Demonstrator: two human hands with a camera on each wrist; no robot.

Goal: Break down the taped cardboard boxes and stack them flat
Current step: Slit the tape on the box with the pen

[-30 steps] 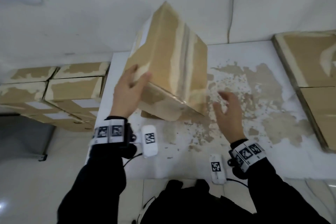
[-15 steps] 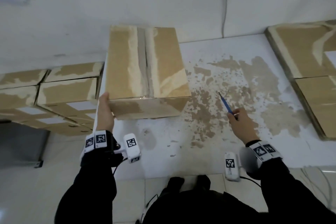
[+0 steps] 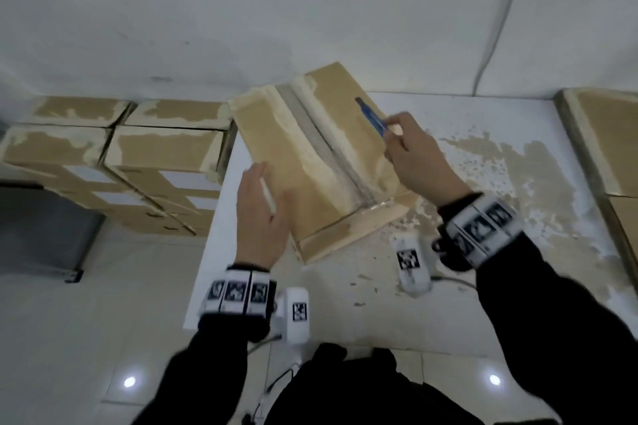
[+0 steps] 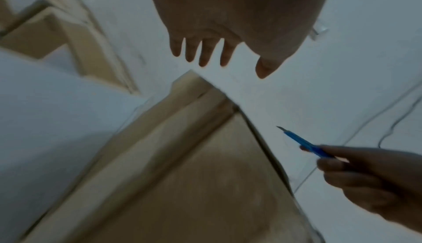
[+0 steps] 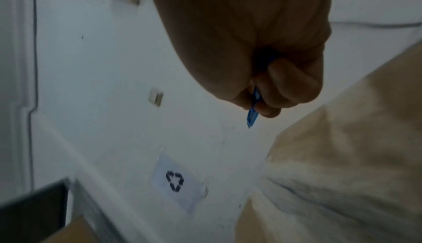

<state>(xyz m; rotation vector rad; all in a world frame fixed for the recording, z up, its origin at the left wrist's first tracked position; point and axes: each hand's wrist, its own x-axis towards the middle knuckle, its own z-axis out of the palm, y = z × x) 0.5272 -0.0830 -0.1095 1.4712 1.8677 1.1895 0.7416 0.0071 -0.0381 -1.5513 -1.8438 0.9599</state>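
Observation:
A taped cardboard box (image 3: 321, 162) stands on the white table (image 3: 431, 279), its tape seam (image 3: 328, 148) running down the top face. My left hand (image 3: 262, 214) lies flat with straight fingers on the box's near left edge; the left wrist view shows this hand (image 4: 219, 52) spread above the box (image 4: 182, 174). My right hand (image 3: 414, 155) grips a blue box cutter (image 3: 371, 115) over the box's right side, blade pointing away from me. The right wrist view shows the fingers (image 5: 290, 84) curled round the cutter (image 5: 253, 113).
Several taped boxes (image 3: 138, 155) are stacked left of the table. Flattened cardboard (image 3: 607, 148) lies at the table's right edge. The table top (image 3: 518, 190) is worn and flaked brown at the right. A cable (image 3: 500, 17) runs down the wall behind.
The box has turned so its far end points right. My left hand moved from its side onto its top. My right hand carried the cutter up over the box.

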